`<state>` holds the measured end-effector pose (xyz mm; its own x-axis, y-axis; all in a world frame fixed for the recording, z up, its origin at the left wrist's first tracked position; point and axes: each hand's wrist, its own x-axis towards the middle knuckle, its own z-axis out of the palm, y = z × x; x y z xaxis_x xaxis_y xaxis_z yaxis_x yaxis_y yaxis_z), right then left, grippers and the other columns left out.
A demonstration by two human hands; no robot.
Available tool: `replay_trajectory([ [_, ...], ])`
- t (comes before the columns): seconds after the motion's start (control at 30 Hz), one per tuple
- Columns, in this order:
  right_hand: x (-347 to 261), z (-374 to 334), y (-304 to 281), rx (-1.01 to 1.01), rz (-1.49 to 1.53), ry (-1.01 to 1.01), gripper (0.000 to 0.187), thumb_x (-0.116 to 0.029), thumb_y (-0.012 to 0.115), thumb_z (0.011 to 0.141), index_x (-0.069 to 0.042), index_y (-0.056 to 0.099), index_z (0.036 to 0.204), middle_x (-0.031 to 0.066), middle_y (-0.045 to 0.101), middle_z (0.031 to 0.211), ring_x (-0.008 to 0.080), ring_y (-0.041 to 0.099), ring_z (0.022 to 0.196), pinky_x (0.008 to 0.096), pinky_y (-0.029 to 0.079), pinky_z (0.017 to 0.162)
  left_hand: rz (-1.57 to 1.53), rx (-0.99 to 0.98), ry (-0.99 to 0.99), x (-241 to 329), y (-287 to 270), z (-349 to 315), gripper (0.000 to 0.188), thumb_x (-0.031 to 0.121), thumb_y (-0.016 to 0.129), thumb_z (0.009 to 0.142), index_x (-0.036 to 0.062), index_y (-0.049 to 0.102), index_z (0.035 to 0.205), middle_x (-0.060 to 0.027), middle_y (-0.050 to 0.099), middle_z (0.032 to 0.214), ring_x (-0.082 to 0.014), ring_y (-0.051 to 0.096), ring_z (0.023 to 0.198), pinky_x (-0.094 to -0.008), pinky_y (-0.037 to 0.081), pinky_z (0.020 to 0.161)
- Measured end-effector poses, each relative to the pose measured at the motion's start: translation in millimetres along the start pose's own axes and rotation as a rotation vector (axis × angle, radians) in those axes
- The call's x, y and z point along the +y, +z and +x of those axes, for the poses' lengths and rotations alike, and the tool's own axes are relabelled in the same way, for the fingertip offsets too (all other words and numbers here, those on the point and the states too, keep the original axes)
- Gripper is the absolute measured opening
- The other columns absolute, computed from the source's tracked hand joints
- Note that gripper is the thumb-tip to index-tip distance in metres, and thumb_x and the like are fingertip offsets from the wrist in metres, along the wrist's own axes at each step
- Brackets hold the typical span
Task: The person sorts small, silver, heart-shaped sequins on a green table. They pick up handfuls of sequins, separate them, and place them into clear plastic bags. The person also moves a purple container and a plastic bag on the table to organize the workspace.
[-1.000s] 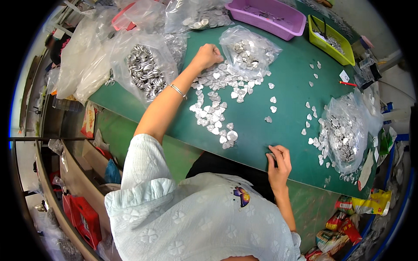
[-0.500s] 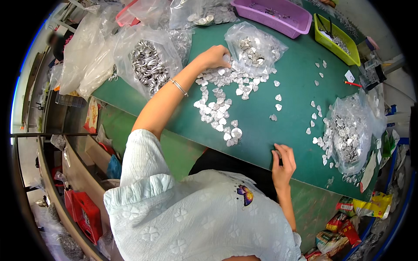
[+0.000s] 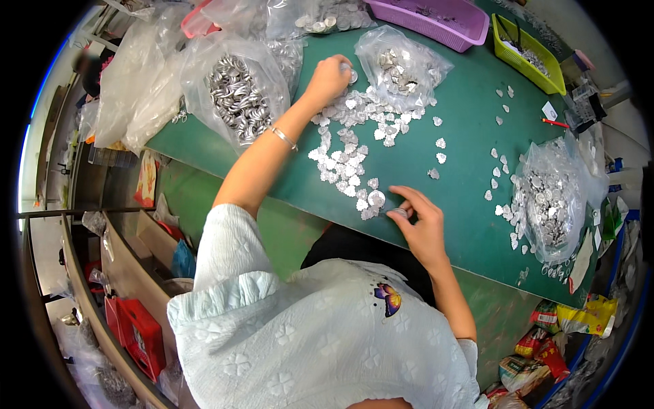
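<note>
My left hand (image 3: 327, 83) reaches to the far side of the loose pieces, its fingers closed on a round silver disc (image 3: 352, 73). Close to the table's near edge, my right hand (image 3: 424, 228) pinches a small round silver piece (image 3: 400, 213) between thumb and fingers. Flat silver heart- or leaf-shaped pieces (image 3: 347, 160) lie scattered between the two hands. Another round disc (image 3: 376, 198) rests at the near end of that scatter, just left of my right fingertips. Beside my left hand an open clear bag (image 3: 402, 71) holds more silver pieces.
A bag of silver rings (image 3: 238, 102) stands left of my left forearm. At the right lies a bag of small silver pieces (image 3: 548, 204), with loose ones beside it. A purple basket (image 3: 436, 27) and a yellow-green basket (image 3: 528, 58) sit at the far edge, near a red pen (image 3: 555, 123).
My right hand has moved left and away from me over the table, toward the scattered pieces. My left hand has shifted slightly farther away, the disc still in its fingers.
</note>
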<state>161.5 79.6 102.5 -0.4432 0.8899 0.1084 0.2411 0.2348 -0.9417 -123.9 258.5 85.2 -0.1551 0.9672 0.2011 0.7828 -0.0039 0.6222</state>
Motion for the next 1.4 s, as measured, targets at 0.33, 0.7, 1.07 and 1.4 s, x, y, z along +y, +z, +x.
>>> replay_trajectory([
  [0.33, 16, 17, 20, -0.057, -0.338, -0.305, 0.034, 0.007, 0.066, 0.074, -0.001, 0.06, 0.107, 0.0139, 0.062, 0.101, 0.0291, 0.062, 0.081, 0.0341, 0.051, 0.068, -1.663, -0.305, -0.674, 12, -28, -87, 0.02, 0.013, 0.057, 0.092, -0.0042, 0.056, 0.101, -0.0116, 0.062, 0.091, -0.0157, 0.061, 0.075, -0.0225, 0.054, 0.055],
  [0.7, 9, 19, -6, 0.241, -0.237, 0.04, 0.035, 0.009, 0.068, 0.072, -0.003, 0.064, 0.105, 0.004, 0.062, 0.084, 0.0082, 0.046, 0.058, 0.0228, 0.038, 0.052, -0.693, -0.778, -0.234, 64, -23, -167, 0.018, 0.014, 0.061, 0.088, 0.0013, 0.065, 0.1, -0.0028, 0.058, 0.066, -0.0099, 0.052, 0.053, -0.0235, 0.04, 0.047],
  [1.07, 13, 12, -9, 0.209, -0.114, 0.073, 0.036, 0.009, 0.069, 0.07, -0.001, 0.063, 0.104, 0.0051, 0.06, 0.087, 0.0097, 0.044, 0.058, 0.0242, 0.038, 0.053, 0.162, -0.582, 0.383, 86, 2, -167, 0.032, 0.025, 0.074, 0.073, 0.007, 0.056, 0.092, -0.0088, 0.061, 0.08, -0.0315, 0.062, 0.075, -0.0402, 0.048, 0.061],
  [1.4, -1, 13, -6, 0.27, 0.308, 0.09, 0.034, 0.013, 0.064, 0.076, 0.003, 0.061, 0.108, 0.0063, 0.055, 0.094, 0.0073, 0.051, 0.073, 0.021, 0.045, 0.067, -0.78, -0.792, 0.012, 69, 13, -152, 0.019, 0.014, 0.068, 0.078, 0.0041, 0.056, 0.089, -0.0078, 0.058, 0.07, -0.0187, 0.055, 0.06, -0.0318, 0.043, 0.054],
])
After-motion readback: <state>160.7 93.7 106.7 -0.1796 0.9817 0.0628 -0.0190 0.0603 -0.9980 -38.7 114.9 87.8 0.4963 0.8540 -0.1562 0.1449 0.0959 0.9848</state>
